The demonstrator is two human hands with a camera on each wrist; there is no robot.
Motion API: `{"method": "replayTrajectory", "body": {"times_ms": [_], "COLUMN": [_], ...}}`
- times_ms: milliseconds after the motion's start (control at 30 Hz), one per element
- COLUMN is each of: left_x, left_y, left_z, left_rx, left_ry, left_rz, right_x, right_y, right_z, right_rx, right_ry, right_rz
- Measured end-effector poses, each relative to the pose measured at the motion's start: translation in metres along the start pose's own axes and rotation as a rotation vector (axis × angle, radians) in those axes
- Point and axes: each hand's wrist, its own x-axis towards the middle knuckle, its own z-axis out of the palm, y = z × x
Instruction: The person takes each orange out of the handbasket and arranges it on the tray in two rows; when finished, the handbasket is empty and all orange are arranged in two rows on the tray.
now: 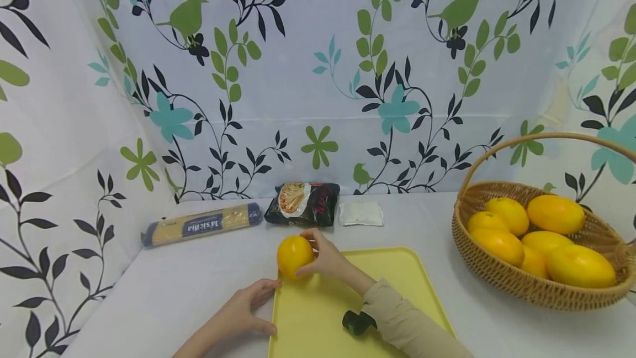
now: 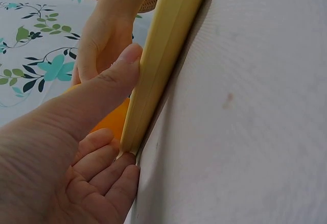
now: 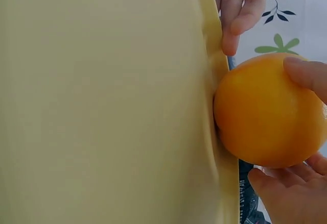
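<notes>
We saw an orange (image 1: 292,257) at the eleven o'clock corner of a yellow tray (image 1: 318,325), touching its rim. It looked nearly round, so we could not tell its long axis or which way it pointed. We saw the right hand (image 1: 328,258) pinching it from three o'clock, between thumb and fingers. The left hand (image 1: 243,308) lay spread, thumb and fingertips touching the tray's ten o'clock edge. A basket (image 1: 512,286) stood toward two o'clock.

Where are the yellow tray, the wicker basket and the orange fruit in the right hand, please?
Yellow tray (image 1: 395,269), head view: bare surface near its far edge.
Wicker basket (image 1: 526,291), head view: near outer wall.
Orange fruit (image 3: 268,112), right wrist view: middle of its side.
</notes>
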Motion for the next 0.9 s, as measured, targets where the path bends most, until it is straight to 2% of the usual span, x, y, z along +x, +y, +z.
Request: {"method": "replayTrajectory", "body": {"times_ms": [133, 367, 533, 733, 900], "left_x": [0.001, 0.001, 0.001, 0.000, 0.002], "left_y": [0.000, -0.001, -0.001, -0.001, -0.001], "left_z": [0.000, -0.001, 0.000, 0.001, 0.000], "left_rx": [-0.001, -0.023, -0.023, -0.019, -0.015], "left_ry": [-0.001, -0.012, -0.010, -0.010, 0.005], "left_rz": [-0.002, 0.008, 0.010, -0.002, -0.031], "right_x": [0.000, 0.000, -0.002, -0.005, -0.004], "right_y": [0.000, -0.001, -0.004, -0.011, -0.027], "right_z": [-0.001, -0.002, -0.006, -0.018, -0.034], "right_rx": [0.005, -0.094, -0.123, -0.215, -0.178], "right_ry": [-0.024, -0.041, -0.049, -0.077, -0.093], "right_rz": [0.004, 0.014, 0.039, 0.004, -0.012]}}
